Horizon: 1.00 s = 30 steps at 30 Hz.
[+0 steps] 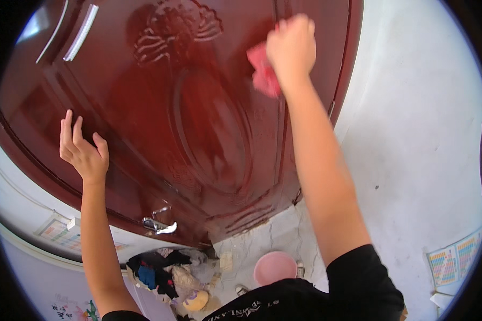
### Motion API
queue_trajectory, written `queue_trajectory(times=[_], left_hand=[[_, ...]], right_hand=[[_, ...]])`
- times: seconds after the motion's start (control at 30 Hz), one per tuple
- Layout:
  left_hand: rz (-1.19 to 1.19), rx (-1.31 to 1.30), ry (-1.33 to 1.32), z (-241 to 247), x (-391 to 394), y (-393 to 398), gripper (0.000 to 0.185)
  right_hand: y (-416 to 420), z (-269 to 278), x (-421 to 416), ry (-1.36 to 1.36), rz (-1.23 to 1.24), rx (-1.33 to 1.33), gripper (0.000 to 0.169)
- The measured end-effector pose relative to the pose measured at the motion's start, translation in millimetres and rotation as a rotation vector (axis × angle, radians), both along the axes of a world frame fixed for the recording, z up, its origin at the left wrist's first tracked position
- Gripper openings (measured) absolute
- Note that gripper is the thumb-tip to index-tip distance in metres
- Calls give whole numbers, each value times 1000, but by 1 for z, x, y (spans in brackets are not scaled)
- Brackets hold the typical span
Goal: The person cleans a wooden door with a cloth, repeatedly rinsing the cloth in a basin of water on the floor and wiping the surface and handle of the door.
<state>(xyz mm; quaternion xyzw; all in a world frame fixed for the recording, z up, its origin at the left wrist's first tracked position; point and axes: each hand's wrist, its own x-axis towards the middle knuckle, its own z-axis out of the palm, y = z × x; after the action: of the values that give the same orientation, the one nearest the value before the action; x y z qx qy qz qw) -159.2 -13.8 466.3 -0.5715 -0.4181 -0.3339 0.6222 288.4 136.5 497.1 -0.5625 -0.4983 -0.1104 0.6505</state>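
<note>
Before me stands a dark red, glossy door (144, 104) with carved relief and an oval panel. My right hand (293, 48) is closed around a pink cloth (265, 74), up on the right part of the door. Part of the cloth hangs out to the left of the fist. My left hand (84, 148) is at the door's left side with its fingers spread, and it holds nothing. Whether its palm touches the surface I cannot tell. A metal door handle (160, 226) lies lower down, near the door's edge.
A pink basin (275, 268) stands on the marbled floor (241, 248) by my feet. Left of it lies a heap of clothes (160, 273) with a yellow item (196, 300). A white wall (409, 120) bounds the right side, with a printed chart (452, 257) on it.
</note>
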Motion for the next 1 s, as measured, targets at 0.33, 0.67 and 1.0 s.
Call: queue_trajectory(times=[0.33,0.67,1.0], left_hand=[[21,43,45,-4,1,4,54],[76,22,51,-1,-12,-13,56],[47,37,66,-3,-6,3,52]], right_hand=[[6,-153,-10,68,-26,181,14],[1,-17,-12,91,251,315,18],[-11,-250,-20,209,44,-8,16]])
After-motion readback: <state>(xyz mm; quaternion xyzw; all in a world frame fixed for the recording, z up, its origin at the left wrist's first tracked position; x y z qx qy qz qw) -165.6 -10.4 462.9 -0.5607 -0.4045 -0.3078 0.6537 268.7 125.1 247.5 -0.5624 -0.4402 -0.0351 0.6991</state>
